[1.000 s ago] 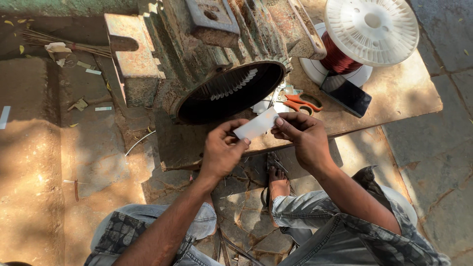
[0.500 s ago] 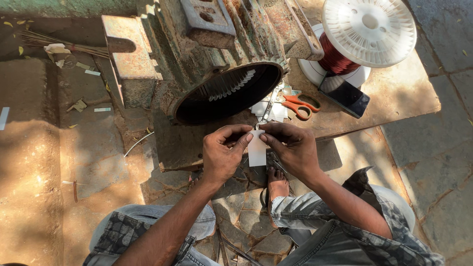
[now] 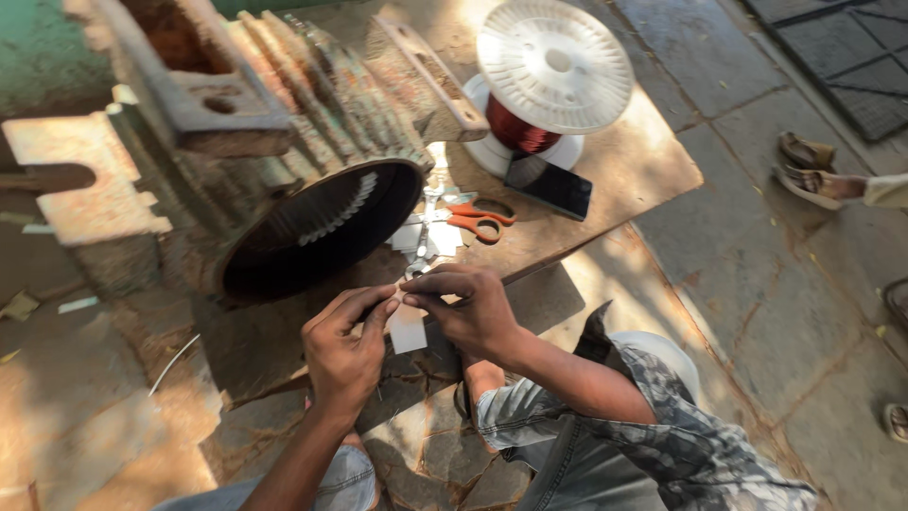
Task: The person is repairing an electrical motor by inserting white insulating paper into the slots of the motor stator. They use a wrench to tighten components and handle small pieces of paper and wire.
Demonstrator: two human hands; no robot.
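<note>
1. Outdoor stone paving, sunlit with patchy shade; head view looks straight down at the person's lap and hands.
2. Board (image 3: 624, 180) lies flat on the ground, centre to upper right of frame, brown and worn.
3. Motor housing (image 3: 284, 161) fills the upper left: rusty, finned, lying on its side, open round bore facing lower centre. Slot teeth visible inside the bore.
4. Wire spool (image 3: 549, 85) stands on the board, top centre-right: white flanges, reddish copper wire on the core.
5. Phone (image 3: 549, 185) lies flat, dark screen up, just beside the spool's lower edge.
6. Scissors (image 3: 478, 220) with orange handles lie on the board, just left of the phone, next to a small pile of white paper pieces (image 3: 426, 232) near the bore's rim.
7. Left hand (image 3: 345, 345), lower centre: fingers curled, thumb and forefinger pinching the top left edge of the paper strip (image 3: 409, 331).
8. Right hand (image 3: 468, 308), centre: closed in a pinch on the strip's top right edge, fingertips touching the left hand's.
9. Strip is white, roughly rectangular, hanging down between both hands, just below the bore, in front of the board's shaded edge.
10. Knees in patterned trousers at the bottom of frame.
11. Another person's sandalled foot (image 3: 813, 175) at the right edge, well apart from the work.
</note>
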